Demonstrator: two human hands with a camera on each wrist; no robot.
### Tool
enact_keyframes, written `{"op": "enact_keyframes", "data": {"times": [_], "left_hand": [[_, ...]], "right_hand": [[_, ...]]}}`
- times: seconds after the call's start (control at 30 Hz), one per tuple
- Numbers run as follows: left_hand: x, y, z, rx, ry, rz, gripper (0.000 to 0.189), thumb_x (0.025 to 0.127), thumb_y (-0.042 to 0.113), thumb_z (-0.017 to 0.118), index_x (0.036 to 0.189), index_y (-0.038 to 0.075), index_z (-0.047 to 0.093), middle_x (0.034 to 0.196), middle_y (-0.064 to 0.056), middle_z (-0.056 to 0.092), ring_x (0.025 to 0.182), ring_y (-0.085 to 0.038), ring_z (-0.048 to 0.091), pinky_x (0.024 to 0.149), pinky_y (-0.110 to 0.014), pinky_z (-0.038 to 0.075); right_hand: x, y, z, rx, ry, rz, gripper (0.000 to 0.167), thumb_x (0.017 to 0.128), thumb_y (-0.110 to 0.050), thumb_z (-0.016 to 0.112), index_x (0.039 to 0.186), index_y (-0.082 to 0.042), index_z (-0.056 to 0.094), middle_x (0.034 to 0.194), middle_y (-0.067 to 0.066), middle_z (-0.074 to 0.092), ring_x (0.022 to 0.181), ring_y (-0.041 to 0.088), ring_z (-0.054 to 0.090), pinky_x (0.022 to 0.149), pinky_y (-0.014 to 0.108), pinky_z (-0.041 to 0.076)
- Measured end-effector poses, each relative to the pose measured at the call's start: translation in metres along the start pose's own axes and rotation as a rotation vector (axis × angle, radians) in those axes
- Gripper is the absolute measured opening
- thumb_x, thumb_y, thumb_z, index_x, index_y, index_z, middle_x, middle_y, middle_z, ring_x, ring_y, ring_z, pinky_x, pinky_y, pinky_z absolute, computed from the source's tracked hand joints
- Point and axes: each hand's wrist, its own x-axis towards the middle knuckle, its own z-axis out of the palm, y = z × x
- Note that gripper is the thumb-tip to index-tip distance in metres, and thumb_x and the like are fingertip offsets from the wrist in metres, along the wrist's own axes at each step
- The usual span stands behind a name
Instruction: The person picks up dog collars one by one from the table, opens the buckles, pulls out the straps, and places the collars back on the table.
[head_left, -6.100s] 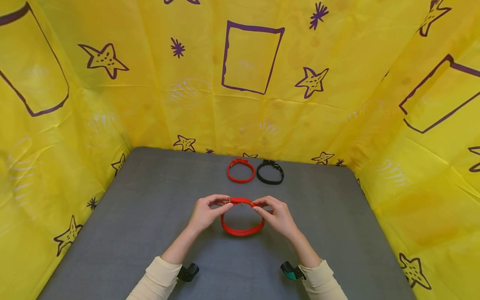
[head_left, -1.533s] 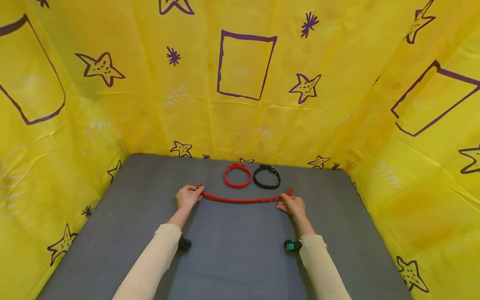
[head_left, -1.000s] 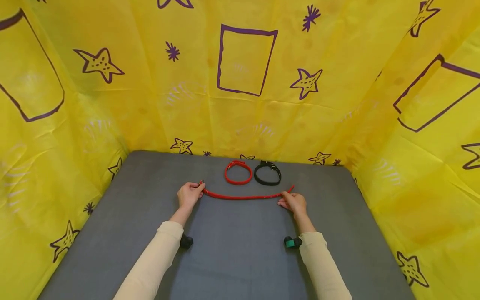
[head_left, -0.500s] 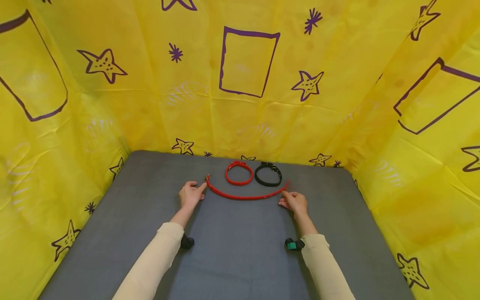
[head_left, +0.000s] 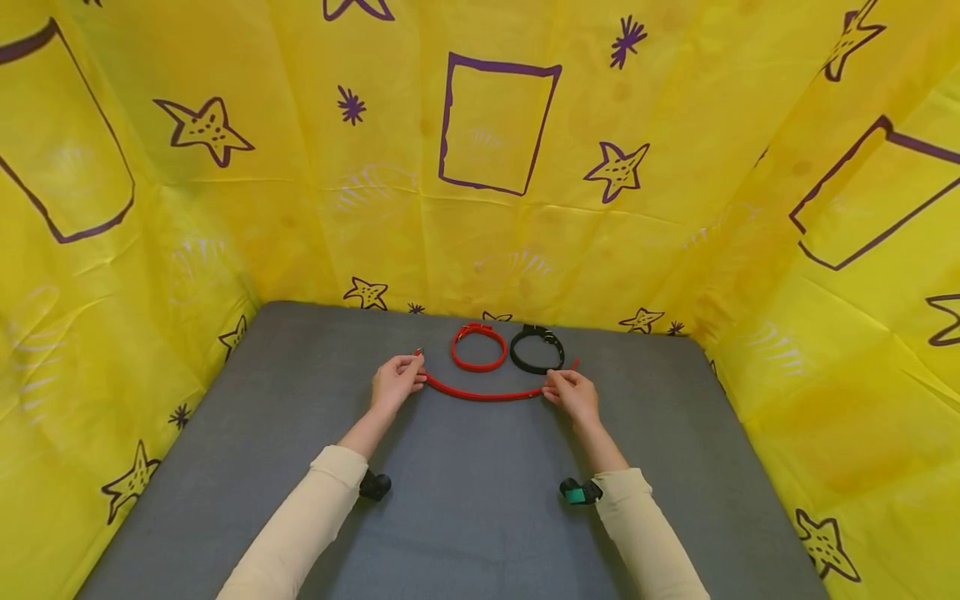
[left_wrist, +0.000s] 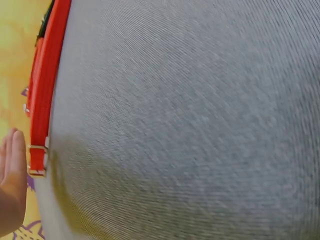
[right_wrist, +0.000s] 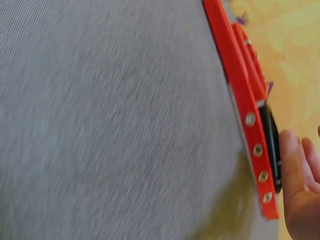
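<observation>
A red dog collar (head_left: 483, 397) lies unbuckled on the grey table in a shallow curve, its ends bent away from me. My left hand (head_left: 393, 387) is at its buckle end and overlaps it in the head view. In the left wrist view this hand (left_wrist: 11, 185) has straight fingers beside the brass-coloured buckle (left_wrist: 37, 160), a gap between them. My right hand (head_left: 576, 398) overlaps the holed end, whose tip shows beyond it. The right wrist view shows straight fingers next to metal eyelets (right_wrist: 258, 150), apart from the red strap.
Behind the strap lie a buckled red collar (head_left: 478, 367) and a buckled black collar (head_left: 536, 367), both in rings. The grey table (head_left: 480, 517) is walled on three sides by yellow patterned cloth (head_left: 315, 208).
The red collar, earlier a loop held in both hands, was drawn out into a strip and laid down. Both hands have let go; over the last half second they moved inward.
</observation>
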Motion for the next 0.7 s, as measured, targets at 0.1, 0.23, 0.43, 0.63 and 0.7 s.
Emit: {"op": "enact_keyframes", "data": {"times": [0.1,0.23,0.43,0.63,0.7], "left_hand": [[0.000,0.005,0.003,-0.043,-0.077,-0.048,0.039,0.095,0.031,0.064,0.119,-0.001,0.064,0.110,-0.024,0.067,0.095,-0.029,0.069,0.081,-0.035,0.057],[0.003,0.010,0.010,-0.077,-0.160,-0.086,0.047,0.098,0.033,0.060,0.128,-0.003,0.058,0.123,-0.025,0.062,0.111,-0.033,0.062,0.094,-0.038,0.051],[0.009,0.018,0.025,-0.113,-0.217,-0.138,0.048,0.102,0.025,0.051,0.137,-0.007,0.049,0.135,-0.027,0.052,0.126,-0.036,0.050,0.105,-0.042,0.041],[0.018,0.025,0.040,-0.162,-0.253,-0.236,0.051,0.103,0.022,0.046,0.144,-0.008,0.039,0.146,-0.028,0.039,0.136,-0.036,0.039,0.111,-0.042,0.034],[0.021,0.025,0.046,-0.187,-0.244,-0.289,0.052,0.103,0.020,0.044,0.146,-0.008,0.035,0.148,-0.027,0.037,0.137,-0.035,0.037,0.111,-0.041,0.033]], "right_hand": [[0.000,-0.003,0.010,-0.010,-0.031,-0.026,0.033,0.095,-0.015,0.065,0.116,0.010,0.062,0.114,0.032,0.063,0.095,0.032,0.069,0.079,0.031,0.057],[0.001,-0.005,0.023,-0.015,-0.061,-0.045,0.034,0.096,-0.013,0.063,0.120,0.011,0.061,0.118,0.030,0.062,0.109,0.040,0.062,0.086,0.034,0.055],[0.006,-0.009,0.041,0.036,-0.091,-0.035,0.036,0.096,-0.009,0.060,0.125,0.012,0.058,0.124,0.031,0.059,0.116,0.040,0.058,0.092,0.036,0.052],[0.012,-0.009,0.056,0.045,-0.132,-0.009,0.038,0.098,-0.004,0.053,0.132,0.014,0.051,0.132,0.033,0.052,0.123,0.041,0.051,0.102,0.041,0.044],[0.014,-0.008,0.060,0.021,-0.137,-0.020,0.038,0.098,-0.001,0.049,0.133,0.014,0.049,0.133,0.033,0.051,0.124,0.041,0.050,0.104,0.043,0.043]]}}
